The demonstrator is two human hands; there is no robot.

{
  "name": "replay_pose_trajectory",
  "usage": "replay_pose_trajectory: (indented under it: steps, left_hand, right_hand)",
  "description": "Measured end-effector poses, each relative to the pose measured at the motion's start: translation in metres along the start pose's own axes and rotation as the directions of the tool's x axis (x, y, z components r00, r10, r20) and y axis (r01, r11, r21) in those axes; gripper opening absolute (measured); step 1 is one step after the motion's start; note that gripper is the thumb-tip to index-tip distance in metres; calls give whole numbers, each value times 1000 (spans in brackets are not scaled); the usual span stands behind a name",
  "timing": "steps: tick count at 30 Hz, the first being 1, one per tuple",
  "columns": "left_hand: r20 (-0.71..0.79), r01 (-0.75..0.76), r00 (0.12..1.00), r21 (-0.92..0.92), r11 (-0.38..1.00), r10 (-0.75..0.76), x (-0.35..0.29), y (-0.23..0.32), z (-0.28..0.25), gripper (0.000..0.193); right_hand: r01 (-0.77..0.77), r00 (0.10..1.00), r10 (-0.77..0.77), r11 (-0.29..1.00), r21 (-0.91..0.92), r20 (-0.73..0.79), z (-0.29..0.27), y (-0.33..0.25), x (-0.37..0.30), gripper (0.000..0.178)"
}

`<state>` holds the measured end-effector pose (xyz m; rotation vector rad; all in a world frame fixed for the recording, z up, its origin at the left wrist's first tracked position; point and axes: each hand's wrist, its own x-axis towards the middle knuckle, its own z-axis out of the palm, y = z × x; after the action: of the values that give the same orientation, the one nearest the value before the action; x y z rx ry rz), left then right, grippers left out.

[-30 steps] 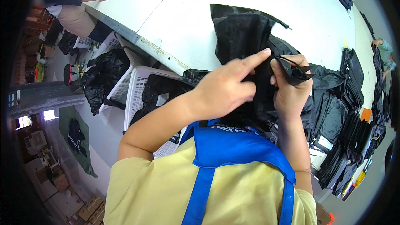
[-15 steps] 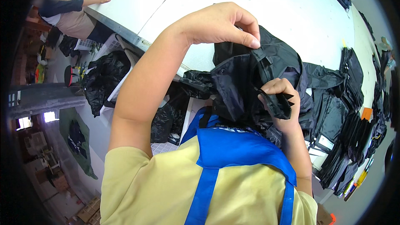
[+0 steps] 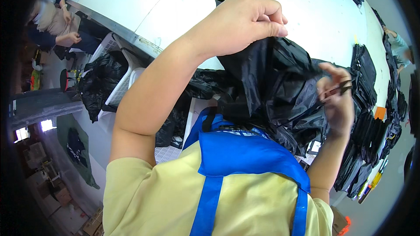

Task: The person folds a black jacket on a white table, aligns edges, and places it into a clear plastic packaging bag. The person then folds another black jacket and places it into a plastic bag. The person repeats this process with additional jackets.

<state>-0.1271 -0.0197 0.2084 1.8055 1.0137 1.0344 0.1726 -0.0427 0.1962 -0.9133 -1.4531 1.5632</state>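
We hold a crumpled black fabric piece [image 3: 271, 91] up in front of our chest, above the near edge of the white worktop [image 3: 175, 4]. Our left hand [image 3: 238, 24] pinches its top edge in a closed grip; our right hand [image 3: 337, 100] grips its right side, fingers [image 3: 337, 72] curled around a thin black strap [image 3: 339, 91]. Stacks of black pieces [image 3: 372, 118] lie to the right.

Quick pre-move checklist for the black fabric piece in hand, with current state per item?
1. Left hand pinching the top of the black fabric: ok, grip closed on it.
2. Right hand on the fabric's right side: ok.
3. Thin dark tool in right fingers, what it is and whether secure: cannot tell.
4. Fabric lifted off the white table: ok, held up.
5. Fabric spread flat: not ok, bunched and creased.
6. Stack of black pieces at right apart from held piece: cannot tell, they overlap in view.
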Motion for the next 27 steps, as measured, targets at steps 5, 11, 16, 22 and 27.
replay_pose_trajectory:
  steps: [5,11,16,22,27]
  left_hand:
    - [35,153,988,-124,980,-149,3,3,2,16]
    - [40,207,978,-228,951,-203,-1,8,5,21]
    - [62,212,977,-284,935,-203,-3,10,9,21]
    - [88,194,981,-350,916,-175,-3,11,13,23]
    - [80,177,984,-343,922,-160,-3,11,18,23]
  right_hand:
    - [145,983,-53,809,-570,175,26,-58,8,35]
    - [156,986,-9,374,-914,165,82,-75,20,33]
    - [268,962,-9,186,-945,272,92,-80,27,29]
    - [210,978,-56,158,-965,203,95,-73,33,24]
    - [153,987,43,50,-987,155,99,-73,40,18]
